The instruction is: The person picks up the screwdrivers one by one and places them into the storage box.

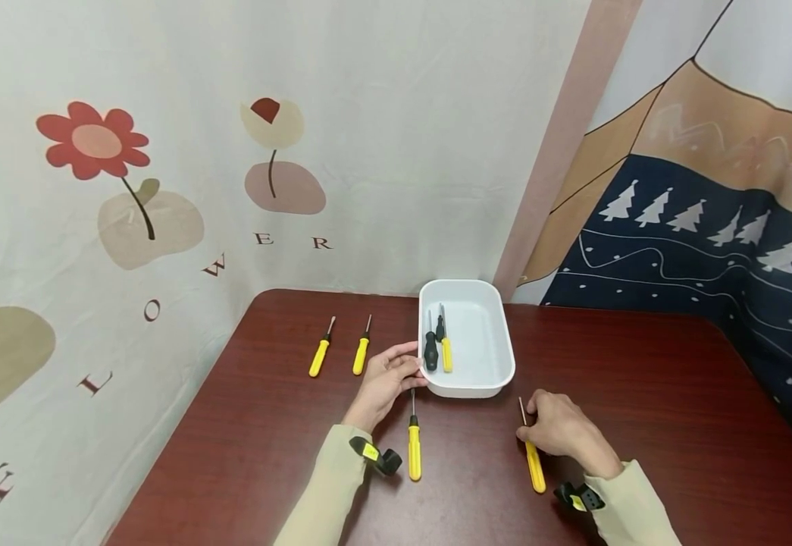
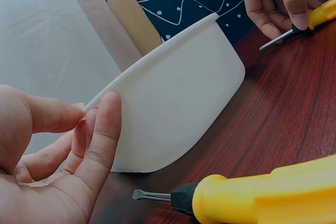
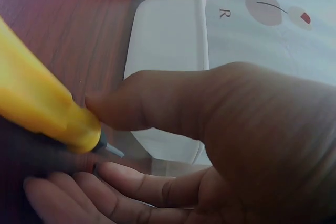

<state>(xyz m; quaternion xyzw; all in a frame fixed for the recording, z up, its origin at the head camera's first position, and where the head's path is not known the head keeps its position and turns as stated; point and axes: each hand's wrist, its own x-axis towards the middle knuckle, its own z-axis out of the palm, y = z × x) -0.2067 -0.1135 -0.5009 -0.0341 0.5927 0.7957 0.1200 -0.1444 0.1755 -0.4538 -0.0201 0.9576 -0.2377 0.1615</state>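
Observation:
My left hand (image 1: 385,383) pinches the near left rim of a white tray (image 1: 484,334), its fingers at the rim and outer wall in the left wrist view. Inside the tray lie a black-handled screwdriver (image 1: 430,353) and a yellow-handled one (image 1: 446,355). On the table at right, my right hand (image 1: 562,428) is over a yellow screwdriver (image 1: 535,466). Its thumb is beside the black collar; in the right wrist view a gap shows between fingers and shaft. Below my left hand lies another yellow screwdriver (image 1: 414,451), its tip toward the tray.
Two more yellow screwdrivers, one at far left (image 1: 319,356) and one nearer the tray (image 1: 361,355), lie on the dark red table (image 1: 266,425). A printed curtain (image 1: 382,152) hangs behind the table's back edge. Each wrist wears a small black camera.

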